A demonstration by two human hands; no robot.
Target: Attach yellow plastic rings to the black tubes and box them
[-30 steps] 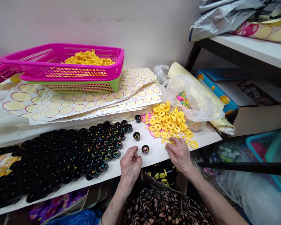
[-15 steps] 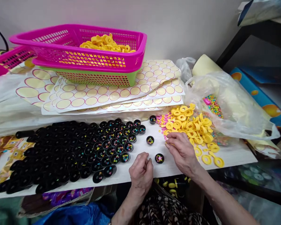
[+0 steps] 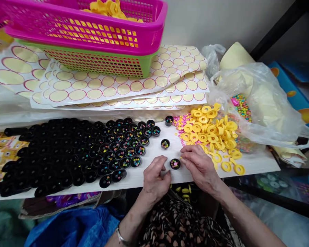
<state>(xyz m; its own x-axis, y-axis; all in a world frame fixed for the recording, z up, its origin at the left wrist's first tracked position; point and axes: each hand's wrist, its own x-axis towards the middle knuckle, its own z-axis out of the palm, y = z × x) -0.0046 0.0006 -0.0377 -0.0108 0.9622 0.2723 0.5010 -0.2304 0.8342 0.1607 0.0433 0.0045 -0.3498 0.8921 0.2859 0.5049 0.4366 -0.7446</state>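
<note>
A small black cup (image 3: 175,164) with coloured beads inside stands upright on the white table, between my two hands. My left hand (image 3: 156,176) is just left of it, thumb and forefinger apart with nothing between them, the other fingers curled. On the cup's right side, my right hand (image 3: 199,166) has thumb and fingertips pinched together; whatever they hold is too small to make out. Two more bead-filled cups, one in the middle (image 3: 165,143) and one farther back (image 3: 169,120), stand apart. Behind my right hand lies a heap of yellow plastic rings (image 3: 211,128) beside pink beads (image 3: 181,120).
Many black cups (image 3: 118,145) crowd the table's left side. Sticker sheets (image 3: 128,90) lie at the back under stacked baskets, the pink one (image 3: 151,37) holding yellow parts. A clear bag (image 3: 267,103) of beads sits at right. A dark shelf leg (image 3: 275,29) rises beyond it.
The view has turned and tilted down. My left hand has opened its thumb and forefinger beside the nearest cup. My right hand has moved from the yellow rings to that cup, fingers pinched.
</note>
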